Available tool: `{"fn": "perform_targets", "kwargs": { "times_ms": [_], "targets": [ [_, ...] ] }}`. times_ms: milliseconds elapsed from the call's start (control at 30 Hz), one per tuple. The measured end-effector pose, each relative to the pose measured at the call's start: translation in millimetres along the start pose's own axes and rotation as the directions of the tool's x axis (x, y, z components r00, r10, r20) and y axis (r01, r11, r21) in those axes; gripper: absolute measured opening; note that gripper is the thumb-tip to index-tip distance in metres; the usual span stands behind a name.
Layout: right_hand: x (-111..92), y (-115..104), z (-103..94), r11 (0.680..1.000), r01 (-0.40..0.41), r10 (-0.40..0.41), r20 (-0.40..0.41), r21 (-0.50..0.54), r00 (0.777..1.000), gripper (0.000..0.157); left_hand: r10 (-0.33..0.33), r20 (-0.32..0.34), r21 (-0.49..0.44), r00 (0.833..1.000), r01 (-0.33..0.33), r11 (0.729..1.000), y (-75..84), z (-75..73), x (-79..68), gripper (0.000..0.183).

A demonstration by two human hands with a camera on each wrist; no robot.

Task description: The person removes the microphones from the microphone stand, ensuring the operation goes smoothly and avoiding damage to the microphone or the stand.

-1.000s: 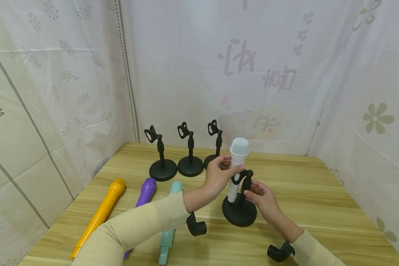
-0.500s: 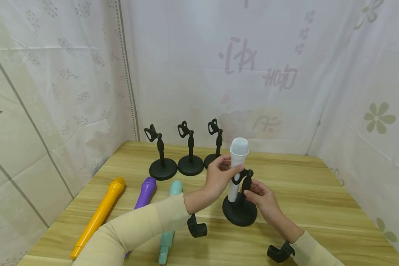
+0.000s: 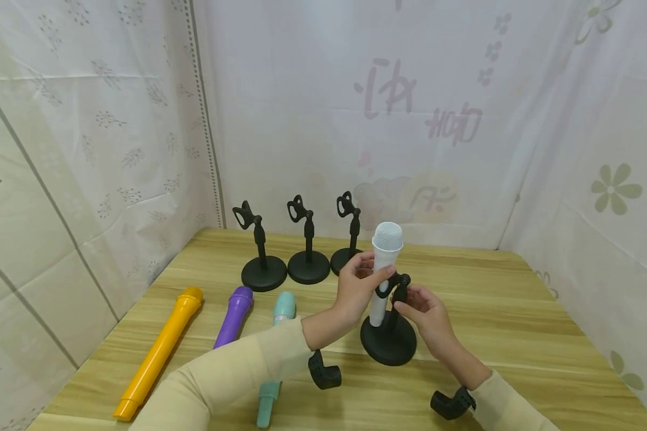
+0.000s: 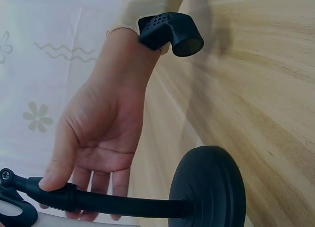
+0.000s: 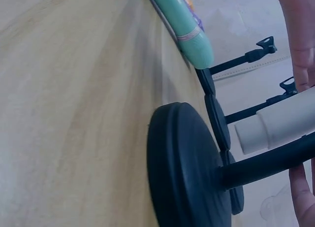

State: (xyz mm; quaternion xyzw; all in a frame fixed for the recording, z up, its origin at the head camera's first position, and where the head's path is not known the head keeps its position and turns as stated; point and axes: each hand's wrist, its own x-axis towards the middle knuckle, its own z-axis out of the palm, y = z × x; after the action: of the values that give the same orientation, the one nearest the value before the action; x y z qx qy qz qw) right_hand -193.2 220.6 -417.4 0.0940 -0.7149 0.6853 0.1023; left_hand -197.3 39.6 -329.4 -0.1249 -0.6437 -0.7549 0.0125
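A white microphone stands nearly upright, its handle gripped by my left hand. Its handle sits at the clip of a black microphone stand; whether the clip encircles it fully I cannot tell. In the right wrist view the microphone's lower end hangs clear of the stand's base. My right hand holds the stand's upper stem between thumb and fingers. The left wrist view shows the right hand with its thumb over the stem's collar and the other fingers behind it.
Three more black stands, a left one, a middle one and a right one, line the back. At left lie an orange microphone, a purple one and a teal one, the last two partly under the left sleeve.
My right hand has shifted slightly up the stand's stem, and the left wrist has moved a little to the right. The microphone and stand hold nearly the same place.
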Motion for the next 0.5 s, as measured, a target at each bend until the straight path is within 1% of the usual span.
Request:
{"fn": "perform_targets", "kwargs": {
  "times_ms": [133, 267, 500],
  "targets": [
    [2.0, -3.3, 0.3, 0.999, 0.041, -0.041, -0.003, 0.014, 0.999, 0.033, -0.003, -0.003, -0.022, 1.0, 0.003, 1.0, -1.0, 0.4, 0.6, 0.034],
    [4.1, -6.5, -0.5, 0.996, 0.084, -0.084, 0.007, 0.001, 0.996, 0.032, -0.004, -0.008, -0.027, 1.0, 0.004, 1.0, -1.3, 0.3, 1.2, 0.034],
    [6.0, -7.8, -2.6, 0.995, 0.094, -0.093, 0.034, -0.019, 0.995, 0.03, 0.006, -0.007, -0.027, 1.0, -0.006, 1.0, -1.5, -0.6, 1.8, 0.033]
  ]
}}
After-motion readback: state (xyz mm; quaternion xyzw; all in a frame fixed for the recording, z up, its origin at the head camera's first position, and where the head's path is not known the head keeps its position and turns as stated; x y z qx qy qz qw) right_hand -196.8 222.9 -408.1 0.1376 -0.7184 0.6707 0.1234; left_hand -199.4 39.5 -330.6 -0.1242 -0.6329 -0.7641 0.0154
